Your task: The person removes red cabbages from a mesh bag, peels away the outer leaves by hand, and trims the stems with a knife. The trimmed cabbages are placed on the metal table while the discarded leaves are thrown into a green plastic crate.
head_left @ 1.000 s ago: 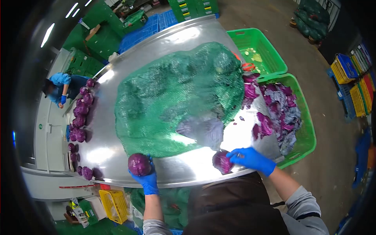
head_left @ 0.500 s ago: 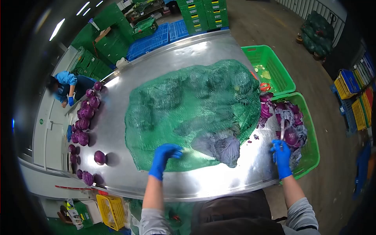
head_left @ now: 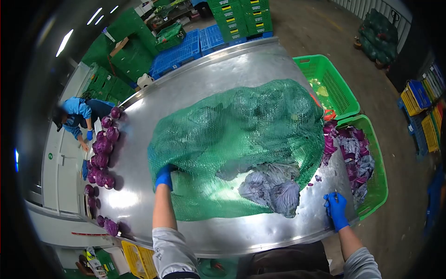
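My left hand (head_left: 164,178), in a blue glove, reaches into the opening of a green mesh bag (head_left: 209,195) on the metal table. The mesh hides its fingers. Inside the bag are several round heads (head_left: 246,104), blurred by the netting. Loose purple-grey cabbage leaves (head_left: 284,197) lie on the bag's near right part. My right hand (head_left: 335,209), also gloved in blue, is closed above the table's right side. A knife is in its grip, mostly hidden now; its blade showed in the earlier frame.
Several red cabbages (head_left: 103,146) line the table's left edge, where a co-worker in blue (head_left: 76,111) bends down. Right of the table stand a green crate of trimmed leaves (head_left: 382,186) and another green crate (head_left: 344,88). Stacked green crates (head_left: 241,21) rise behind.
My left hand has moved from above the mesh bag into it. The right hand has drawn away from the leaf crate. The lone cabbage at left now sits by the row.
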A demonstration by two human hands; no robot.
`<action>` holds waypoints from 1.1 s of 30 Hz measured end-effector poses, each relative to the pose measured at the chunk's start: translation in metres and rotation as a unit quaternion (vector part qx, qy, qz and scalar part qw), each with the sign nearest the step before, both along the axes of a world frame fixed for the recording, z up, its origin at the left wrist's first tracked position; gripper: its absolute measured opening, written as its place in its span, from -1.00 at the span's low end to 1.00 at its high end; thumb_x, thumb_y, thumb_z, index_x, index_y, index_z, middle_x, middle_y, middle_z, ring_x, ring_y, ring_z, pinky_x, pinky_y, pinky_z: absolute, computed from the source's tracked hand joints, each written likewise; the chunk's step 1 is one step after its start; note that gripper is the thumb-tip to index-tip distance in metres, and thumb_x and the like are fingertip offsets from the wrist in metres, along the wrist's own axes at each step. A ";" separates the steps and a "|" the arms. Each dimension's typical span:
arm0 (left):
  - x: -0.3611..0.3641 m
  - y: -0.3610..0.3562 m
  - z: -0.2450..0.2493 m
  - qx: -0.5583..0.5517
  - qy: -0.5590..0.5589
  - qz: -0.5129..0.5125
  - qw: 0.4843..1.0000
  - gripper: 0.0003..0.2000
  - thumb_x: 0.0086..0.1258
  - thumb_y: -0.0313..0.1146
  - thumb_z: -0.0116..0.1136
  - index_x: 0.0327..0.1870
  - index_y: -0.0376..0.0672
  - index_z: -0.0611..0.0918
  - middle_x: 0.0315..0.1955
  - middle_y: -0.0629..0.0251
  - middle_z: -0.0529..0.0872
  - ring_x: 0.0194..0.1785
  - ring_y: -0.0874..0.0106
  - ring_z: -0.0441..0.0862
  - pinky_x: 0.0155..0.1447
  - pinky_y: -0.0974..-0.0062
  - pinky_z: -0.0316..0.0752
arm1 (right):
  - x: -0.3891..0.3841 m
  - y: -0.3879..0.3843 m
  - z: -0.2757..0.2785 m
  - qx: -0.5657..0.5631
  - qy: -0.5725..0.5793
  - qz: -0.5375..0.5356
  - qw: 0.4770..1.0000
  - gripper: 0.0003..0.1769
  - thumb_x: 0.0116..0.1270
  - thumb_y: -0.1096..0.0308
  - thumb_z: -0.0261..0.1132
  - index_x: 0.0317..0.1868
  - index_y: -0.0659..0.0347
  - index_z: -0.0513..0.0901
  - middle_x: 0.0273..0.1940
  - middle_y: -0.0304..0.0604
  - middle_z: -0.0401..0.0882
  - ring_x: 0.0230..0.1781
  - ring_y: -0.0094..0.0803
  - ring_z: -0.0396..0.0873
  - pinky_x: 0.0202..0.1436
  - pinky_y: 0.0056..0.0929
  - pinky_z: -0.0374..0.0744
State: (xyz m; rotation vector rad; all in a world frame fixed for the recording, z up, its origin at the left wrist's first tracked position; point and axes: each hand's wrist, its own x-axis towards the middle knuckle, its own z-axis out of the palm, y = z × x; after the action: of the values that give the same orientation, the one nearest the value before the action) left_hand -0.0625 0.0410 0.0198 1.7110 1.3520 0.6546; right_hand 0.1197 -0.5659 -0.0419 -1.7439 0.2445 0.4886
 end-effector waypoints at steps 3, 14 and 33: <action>0.020 0.047 -0.005 -0.012 0.026 -0.039 0.999 -0.64 0.34 -0.19 -0.07 -0.10 -0.33 0.59 -0.31 0.05 0.68 -0.17 0.21 0.62 -0.08 0.30 0.48 | 0.002 0.001 0.006 0.003 0.014 0.011 1.000 -0.81 0.33 0.37 0.14 -0.43 0.24 0.57 -0.65 -0.24 0.52 -0.81 -0.65 0.29 -0.74 -0.64 0.25; -0.028 0.037 -0.051 -0.038 0.041 -0.085 0.995 -0.66 0.32 -0.20 -0.07 -0.15 -0.31 0.60 -0.39 0.07 0.68 -0.25 0.23 0.63 -0.11 0.31 0.49 | 0.003 -0.004 0.004 0.009 0.025 0.023 0.999 -0.81 0.35 0.35 0.14 -0.39 0.26 0.56 -0.56 -0.20 0.58 -0.80 -0.65 0.30 -0.77 -0.62 0.23; -0.016 -0.117 0.033 -0.160 0.016 -0.277 0.947 -0.42 -0.11 -0.50 0.42 0.04 -0.33 0.50 -0.15 0.18 0.64 -0.14 0.35 0.61 -0.07 0.43 0.54 | -0.052 0.028 0.029 -0.217 -0.207 0.472 0.829 -0.70 0.27 0.07 0.19 -0.15 0.09 0.60 -0.44 -0.10 0.64 -0.40 -0.26 0.64 -0.25 -0.34 0.56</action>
State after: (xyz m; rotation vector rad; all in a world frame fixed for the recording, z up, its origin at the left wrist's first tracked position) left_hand -0.0784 -0.0765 0.0524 1.7193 0.8692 0.0795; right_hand 0.0672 -0.5375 -0.0125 -2.3044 -0.9434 0.7673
